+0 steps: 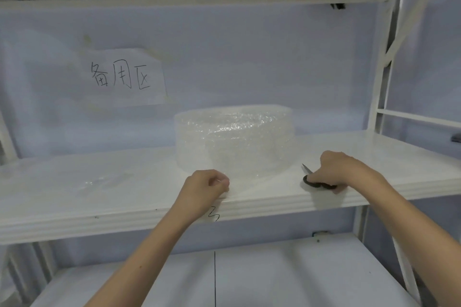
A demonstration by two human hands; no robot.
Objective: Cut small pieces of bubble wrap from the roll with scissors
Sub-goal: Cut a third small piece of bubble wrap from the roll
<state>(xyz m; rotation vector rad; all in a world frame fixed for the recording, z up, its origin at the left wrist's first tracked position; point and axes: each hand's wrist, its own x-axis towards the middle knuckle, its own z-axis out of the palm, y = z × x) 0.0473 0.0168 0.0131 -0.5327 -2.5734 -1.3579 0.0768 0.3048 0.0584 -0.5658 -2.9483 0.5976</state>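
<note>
A wide roll of clear bubble wrap [234, 139] lies flat on the white shelf [74, 207], near its middle. My left hand [204, 188] is at the shelf's front edge, just below the roll, and pinches the loose end of the wrap between thumb and fingers. My right hand [341, 169] rests on the shelf to the right of the roll, curled round the black handles of the scissors [311, 179]. The blade tip points up and left, toward the roll but apart from it.
A small clear piece of bubble wrap [104, 182] lies on the shelf to the left. A paper sign [122, 77] hangs on the back wall. White frame posts [381, 82] stand at the right. A lower shelf [249, 276] lies beneath my arms.
</note>
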